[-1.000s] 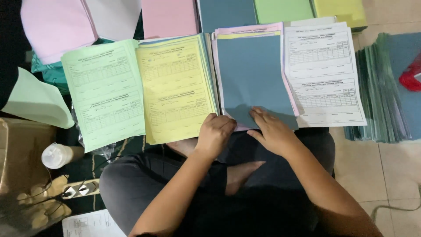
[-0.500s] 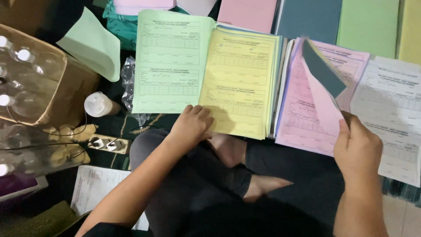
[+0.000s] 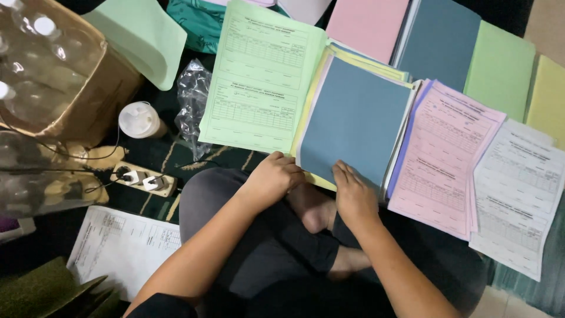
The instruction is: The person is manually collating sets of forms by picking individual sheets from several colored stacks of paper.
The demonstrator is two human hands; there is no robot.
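Note:
A blue-grey sheet (image 3: 355, 121) lies on top of the yellow form stack (image 3: 365, 63), in front of my crossed legs. My left hand (image 3: 272, 178) is curled at the near left corner of that stack, fingers bent over the paper edges. My right hand (image 3: 353, 194) rests flat on the near edge of the blue-grey sheet, fingers spread. To the left lies a green printed form (image 3: 262, 79). On the right are a pink form stack (image 3: 444, 156) and a white form stack (image 3: 518, 200).
Plain pink (image 3: 368, 26), blue-grey (image 3: 441, 41), green (image 3: 500, 70) and yellow (image 3: 547, 94) paper piles lie beyond. At left stand a cardboard box of bottles (image 3: 56, 70), a white cup (image 3: 139, 119), crumpled plastic (image 3: 193, 100), a power strip (image 3: 144, 179) and a loose printed sheet (image 3: 120, 247).
My right hand carried the blue-grey sheet from the pink stack leftwards and laid it on the yellow stack. The pink form is uncovered. My left hand stayed at the yellow stack's corner.

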